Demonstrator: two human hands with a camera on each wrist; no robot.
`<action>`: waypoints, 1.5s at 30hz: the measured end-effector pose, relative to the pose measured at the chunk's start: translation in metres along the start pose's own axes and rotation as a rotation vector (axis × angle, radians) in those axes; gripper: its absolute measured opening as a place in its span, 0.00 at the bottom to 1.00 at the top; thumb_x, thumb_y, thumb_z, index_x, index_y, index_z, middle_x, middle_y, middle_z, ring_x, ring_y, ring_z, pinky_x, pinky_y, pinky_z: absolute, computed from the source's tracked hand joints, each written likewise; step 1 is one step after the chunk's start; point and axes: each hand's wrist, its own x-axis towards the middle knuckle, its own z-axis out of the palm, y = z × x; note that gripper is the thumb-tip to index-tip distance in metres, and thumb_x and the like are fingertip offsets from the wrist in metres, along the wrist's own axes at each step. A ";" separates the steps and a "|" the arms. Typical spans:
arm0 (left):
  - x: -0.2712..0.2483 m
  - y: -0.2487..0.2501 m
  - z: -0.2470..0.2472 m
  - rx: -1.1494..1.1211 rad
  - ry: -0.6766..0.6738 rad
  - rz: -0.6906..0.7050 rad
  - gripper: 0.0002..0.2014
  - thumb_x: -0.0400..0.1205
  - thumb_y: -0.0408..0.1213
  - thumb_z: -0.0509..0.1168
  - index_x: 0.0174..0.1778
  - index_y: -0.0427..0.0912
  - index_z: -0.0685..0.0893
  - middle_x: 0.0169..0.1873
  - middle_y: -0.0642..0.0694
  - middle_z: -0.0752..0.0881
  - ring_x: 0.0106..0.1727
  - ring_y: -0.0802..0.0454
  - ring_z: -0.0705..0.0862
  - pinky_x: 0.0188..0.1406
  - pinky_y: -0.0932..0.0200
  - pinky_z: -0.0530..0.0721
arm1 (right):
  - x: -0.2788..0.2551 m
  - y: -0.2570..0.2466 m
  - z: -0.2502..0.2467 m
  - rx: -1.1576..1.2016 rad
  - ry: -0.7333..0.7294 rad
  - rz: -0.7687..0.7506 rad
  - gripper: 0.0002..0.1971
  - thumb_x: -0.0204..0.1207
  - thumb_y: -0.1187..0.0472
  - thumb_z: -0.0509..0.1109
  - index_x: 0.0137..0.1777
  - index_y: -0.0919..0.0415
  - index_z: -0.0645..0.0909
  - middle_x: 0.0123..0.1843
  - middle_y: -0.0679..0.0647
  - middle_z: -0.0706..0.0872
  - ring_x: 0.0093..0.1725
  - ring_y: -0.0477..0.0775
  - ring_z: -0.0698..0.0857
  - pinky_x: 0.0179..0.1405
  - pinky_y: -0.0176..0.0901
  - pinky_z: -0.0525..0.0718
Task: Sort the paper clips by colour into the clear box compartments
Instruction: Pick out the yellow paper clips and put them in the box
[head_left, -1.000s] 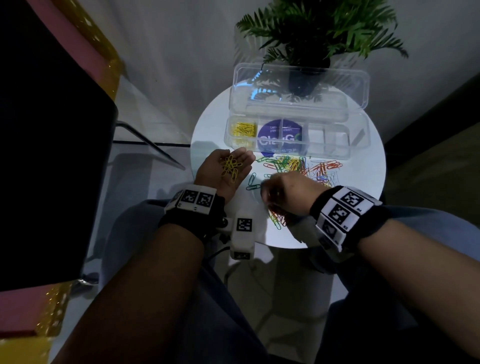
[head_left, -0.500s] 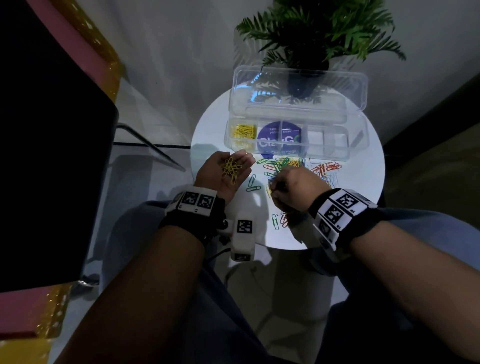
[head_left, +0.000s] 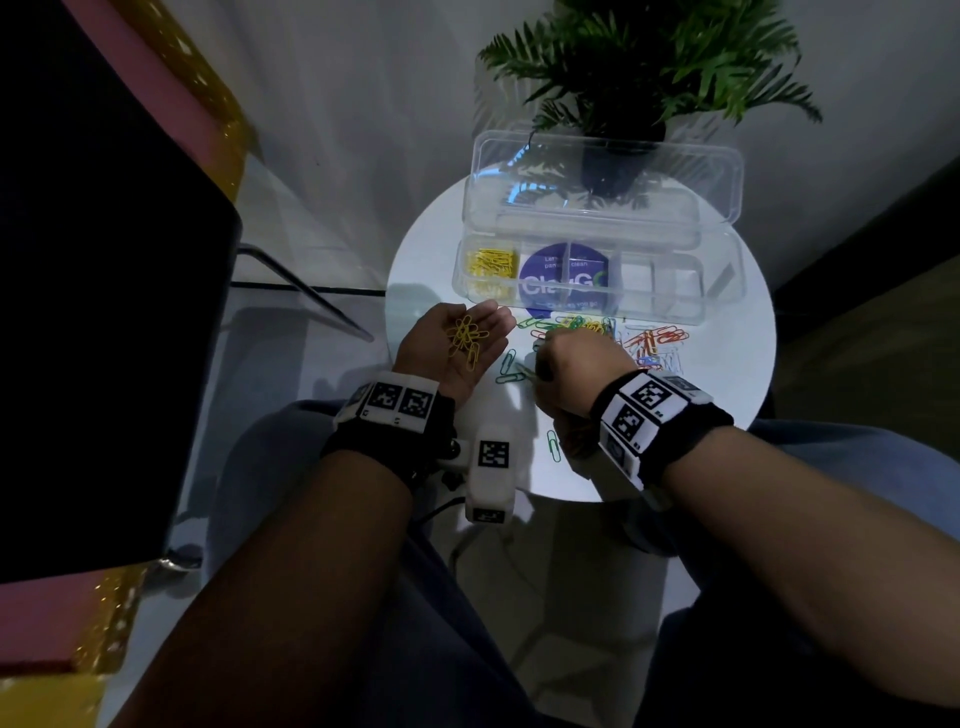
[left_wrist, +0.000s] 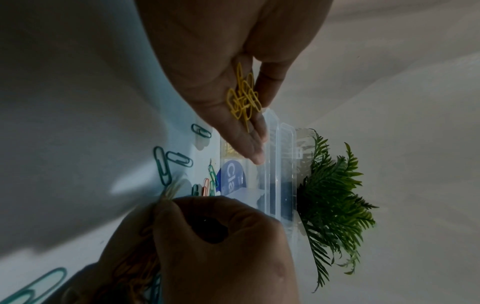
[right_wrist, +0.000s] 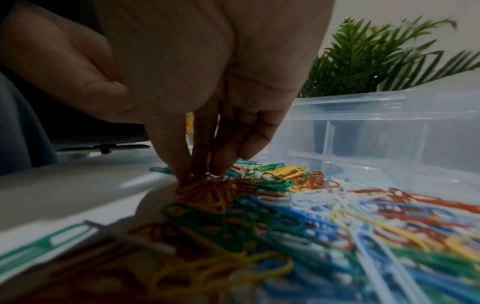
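Note:
My left hand (head_left: 441, 332) lies palm up over the table's left side, fingers relaxed, with several yellow clips (head_left: 466, 340) loose in the palm (left_wrist: 244, 98). My right hand (head_left: 563, 364) is curled beside it at the near edge of the mixed-colour clip pile (head_left: 644, 340). Its thumb and forefinger pinch a blurred yellowish clip (left_wrist: 172, 189), and its other fingertips (right_wrist: 182, 170) reach down to the pile (right_wrist: 298, 205). The clear box (head_left: 670, 306) stands behind the pile with its lid up. Yellow clips (head_left: 491, 262) fill its leftmost compartment; the other compartments look empty.
The round white table (head_left: 727, 415) is small, and its front edge lies under my wrists. A potted fern (head_left: 639, 78) stands behind the box lid (head_left: 602, 192). A few green clips (head_left: 509, 366) lie loose between my hands. A dark chair (head_left: 104, 260) is at left.
My right hand has moved a little forward and left, from the table's front edge to the near side of the pile. The left hand has kept still, palm up.

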 end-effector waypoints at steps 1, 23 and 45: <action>0.000 0.000 -0.001 0.001 0.003 0.000 0.18 0.84 0.37 0.48 0.42 0.36 0.82 0.32 0.43 0.90 0.34 0.53 0.90 0.46 0.62 0.84 | 0.000 0.000 -0.001 -0.007 -0.001 0.005 0.08 0.69 0.57 0.68 0.39 0.63 0.82 0.40 0.60 0.81 0.46 0.64 0.84 0.38 0.41 0.73; -0.001 0.001 0.000 0.006 0.000 -0.002 0.18 0.85 0.37 0.48 0.43 0.36 0.81 0.31 0.43 0.90 0.33 0.53 0.90 0.49 0.61 0.81 | 0.001 0.001 -0.004 0.136 0.135 -0.045 0.10 0.76 0.62 0.63 0.46 0.67 0.83 0.47 0.63 0.85 0.48 0.63 0.83 0.46 0.45 0.78; 0.001 -0.007 0.015 -0.127 -0.036 0.004 0.17 0.86 0.35 0.50 0.40 0.33 0.81 0.28 0.40 0.88 0.29 0.50 0.89 0.32 0.63 0.87 | -0.007 -0.023 -0.051 0.439 0.329 -0.206 0.07 0.75 0.63 0.69 0.50 0.60 0.86 0.47 0.56 0.90 0.45 0.53 0.86 0.50 0.44 0.84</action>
